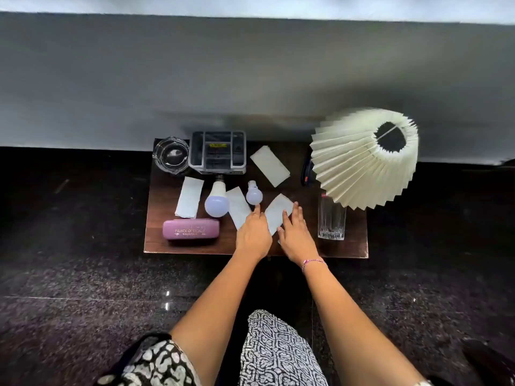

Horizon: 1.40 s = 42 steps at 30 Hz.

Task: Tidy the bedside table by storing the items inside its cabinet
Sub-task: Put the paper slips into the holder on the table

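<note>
Head view: left hand [253,235] and right hand [296,238] rest flat, fingers straight, each on a slip near the table's [306,218] front edge. Left slip [237,207] runs front-to-back, tilted toward the back-left corner; right slip [278,210] tilts back-right.

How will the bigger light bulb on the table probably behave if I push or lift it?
The bigger light bulb lies on its side and has a round dome, so a push would probably roll it, curving toward its narrow base. The smooth dome may slip in the fingers, so gripping nearer the neck seems safer.
</note>
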Each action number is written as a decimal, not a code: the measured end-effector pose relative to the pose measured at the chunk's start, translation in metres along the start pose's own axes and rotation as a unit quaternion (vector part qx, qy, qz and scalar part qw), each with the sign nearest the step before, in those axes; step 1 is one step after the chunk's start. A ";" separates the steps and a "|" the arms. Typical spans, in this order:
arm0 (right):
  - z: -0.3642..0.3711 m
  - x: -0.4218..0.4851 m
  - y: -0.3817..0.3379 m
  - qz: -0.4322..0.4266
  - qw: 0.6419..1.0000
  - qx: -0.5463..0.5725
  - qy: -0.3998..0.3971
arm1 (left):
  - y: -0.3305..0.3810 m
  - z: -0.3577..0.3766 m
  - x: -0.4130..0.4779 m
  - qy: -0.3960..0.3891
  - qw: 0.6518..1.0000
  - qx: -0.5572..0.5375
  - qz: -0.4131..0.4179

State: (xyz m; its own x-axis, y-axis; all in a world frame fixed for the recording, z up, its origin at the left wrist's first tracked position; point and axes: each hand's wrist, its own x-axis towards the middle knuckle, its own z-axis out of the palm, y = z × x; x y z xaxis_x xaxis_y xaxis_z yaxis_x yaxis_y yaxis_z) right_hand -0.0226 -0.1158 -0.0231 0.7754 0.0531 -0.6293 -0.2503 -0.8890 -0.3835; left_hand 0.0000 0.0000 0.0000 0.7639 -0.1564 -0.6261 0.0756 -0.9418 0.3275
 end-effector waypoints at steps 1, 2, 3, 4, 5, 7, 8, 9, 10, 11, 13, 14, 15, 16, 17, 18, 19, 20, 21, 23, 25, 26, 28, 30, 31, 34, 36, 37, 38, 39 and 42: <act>0.002 0.003 0.001 0.007 1.000 -0.002 -0.003 | 0.000 0.002 0.004 -0.015 1.000 0.008 -0.006; 0.001 0.006 0.002 0.015 1.000 0.005 -0.006 | 0.000 0.003 0.007 -0.021 1.000 0.012 -0.007; 0.002 0.009 0.004 0.019 1.000 0.003 -0.010 | -0.001 0.006 0.010 -0.033 0.999 0.024 -0.006; 0.003 0.011 0.004 0.019 1.000 0.006 -0.012 | -0.002 0.008 0.013 -0.046 0.998 0.034 -0.003; 0.005 0.013 0.005 0.019 1.000 0.006 -0.016 | -0.002 0.011 0.015 -0.059 0.997 0.039 -0.001; 0.009 0.015 0.006 0.019 1.000 0.001 -0.018 | -0.003 0.017 0.019 -0.073 0.996 0.044 0.004; 0.010 0.016 0.007 0.019 1.000 0.002 -0.014 | -0.003 0.018 0.021 -0.071 0.996 0.047 0.005; 0.012 0.017 0.008 0.018 1.000 0.002 -0.009 | -0.004 0.019 0.022 -0.064 0.997 0.047 0.005; 0.014 0.018 0.009 0.016 1.000 0.002 -0.002 | -0.004 0.019 0.023 -0.053 0.998 0.046 0.007; 0.014 0.019 0.008 0.016 1.000 0.003 0.004 | -0.004 0.019 0.024 -0.043 0.998 0.043 0.006; 0.015 0.019 0.007 0.019 1.000 0.005 0.018 | -0.003 0.019 0.025 -0.035 0.999 0.040 0.008; 0.016 0.020 0.007 0.022 0.999 0.010 0.029 | -0.003 0.019 0.026 -0.034 0.999 0.039 0.008; 0.015 0.022 0.006 0.025 0.999 0.016 0.041 | -0.003 0.018 0.026 -0.035 0.999 0.034 0.005; 0.015 0.023 0.006 0.025 0.998 0.024 0.051 | -0.002 0.017 0.027 -0.034 0.999 0.026 -0.001; 0.014 0.025 0.006 0.022 0.998 0.029 0.054 | -0.001 0.014 0.027 -0.035 0.999 0.017 -0.002; 0.013 0.026 0.007 0.015 0.998 0.036 0.055 | 0.001 0.012 0.028 -0.034 0.999 0.009 0.001; 0.012 0.027 0.007 0.005 0.998 0.045 0.054 | 0.003 0.009 0.028 -0.029 1.000 -0.001 0.007; 0.011 0.027 0.008 -0.009 0.997 0.058 0.058 | 0.005 0.005 0.029 -0.020 1.000 -0.013 0.012; 0.009 0.026 0.009 -0.021 0.995 0.075 0.062 | 0.006 0.001 0.030 -0.010 1.000 -0.027 0.011; 0.006 0.023 0.009 -0.047 0.991 0.103 0.078 | 0.006 -0.010 0.031 0.008 0.998 -0.058 0.005; 0.001 0.019 0.007 -0.077 0.985 0.117 0.100 | 0.004 -0.021 0.033 0.034 0.996 -0.083 0.002; -0.002 0.018 0.006 -0.095 0.982 0.121 0.111 | 0.002 -0.027 0.034 0.053 0.995 -0.087 0.003; -0.009 0.014 0.002 -0.126 0.975 0.132 0.124 | 0.000 -0.041 0.034 0.092 0.991 -0.093 0.009; -0.016 0.012 -0.001 -0.152 0.970 0.141 0.127 | -0.002 -0.053 0.036 0.112 0.987 -0.112 0.007; -0.020 0.011 -0.004 -0.166 0.967 0.143 0.131 | -0.004 -0.059 0.036 0.119 0.986 -0.119 0.006; -0.033 0.010 -0.013 -0.197 0.955 0.159 0.154 | -0.010 -0.075 0.038 0.152 0.983 -0.102 0.011; -0.042 0.011 -0.023 -0.208 0.941 0.195 0.184 | -0.018 -0.086 0.037 0.183 0.978 -0.099 0.015; -0.047 0.012 -0.030 -0.202 0.932 0.225 0.200 | -0.023 -0.091 0.038 0.202 0.974 -0.102 0.017; -0.051 0.015 -0.037 -0.189 0.922 0.262 0.215 | -0.028 -0.097 0.039 0.219 0.970 -0.107 0.019; -0.055 0.018 -0.045 -0.169 0.911 0.303 0.225 | -0.033 -0.102 0.040 0.231 0.966 -0.117 0.021; -0.068 0.037 -0.075 -0.108 0.891 0.383 0.219 | -0.049 -0.122 0.046 0.254 0.956 -0.143 0.037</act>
State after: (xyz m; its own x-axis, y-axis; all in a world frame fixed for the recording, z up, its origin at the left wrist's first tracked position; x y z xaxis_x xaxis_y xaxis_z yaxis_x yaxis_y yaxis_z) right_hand 0.0642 -0.0785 0.0284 0.9631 -0.1471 -0.2253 -0.2605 -0.2995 -0.9178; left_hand 0.1097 0.0749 0.0411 0.9812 0.0139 -0.1926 0.1258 -0.8026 0.5831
